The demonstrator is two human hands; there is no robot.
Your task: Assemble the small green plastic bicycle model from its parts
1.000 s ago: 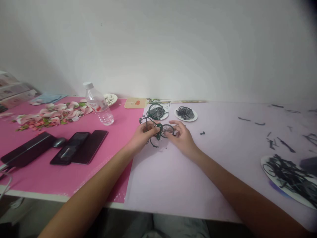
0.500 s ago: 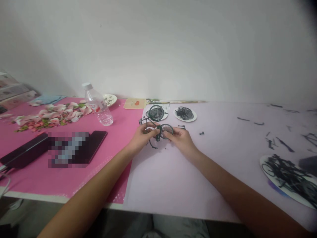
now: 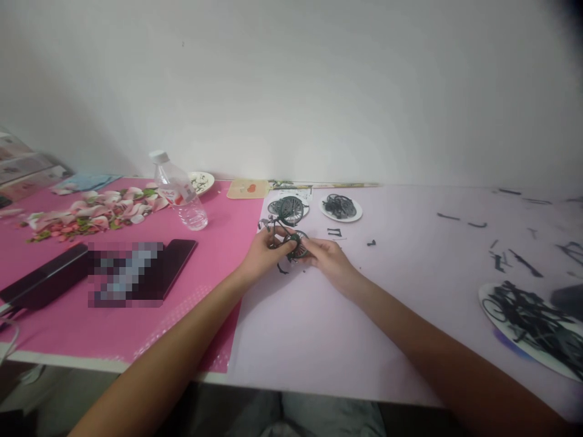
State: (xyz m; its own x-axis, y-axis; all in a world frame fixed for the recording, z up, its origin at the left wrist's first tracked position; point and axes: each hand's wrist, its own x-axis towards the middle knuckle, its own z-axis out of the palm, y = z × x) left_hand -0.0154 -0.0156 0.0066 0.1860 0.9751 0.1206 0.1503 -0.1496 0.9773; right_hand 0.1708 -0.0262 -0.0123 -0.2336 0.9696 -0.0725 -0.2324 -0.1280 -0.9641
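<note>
Near the middle of the table, both hands hold a small dark model bicycle frame (image 3: 283, 227) with a spoked wheel (image 3: 301, 244) at its right end. My left hand (image 3: 268, 250) is closed on the frame, its thumb pressed close to the wheel's hub. From the right, my right hand (image 3: 324, 254) pinches the wheel's edge. The fingers hide part of the frame. Just behind them, more dark wheels (image 3: 291, 210) lie on a white plate. A second white plate (image 3: 359, 213) with dark parts stands to its right.
A large plate (image 3: 486, 311) piled with dark parts is at the right, loose parts (image 3: 497, 262) behind it. A bottle (image 3: 175, 191), artificial flowers (image 3: 104, 209) and a phone (image 3: 175, 261) lie left on pink covering. A wall borders the table's back.
The wheel has shifted slightly left and down, closer against the frame. My right hand has moved a little left with it, uncovering a small dark part behind. The frame has turned slightly.
</note>
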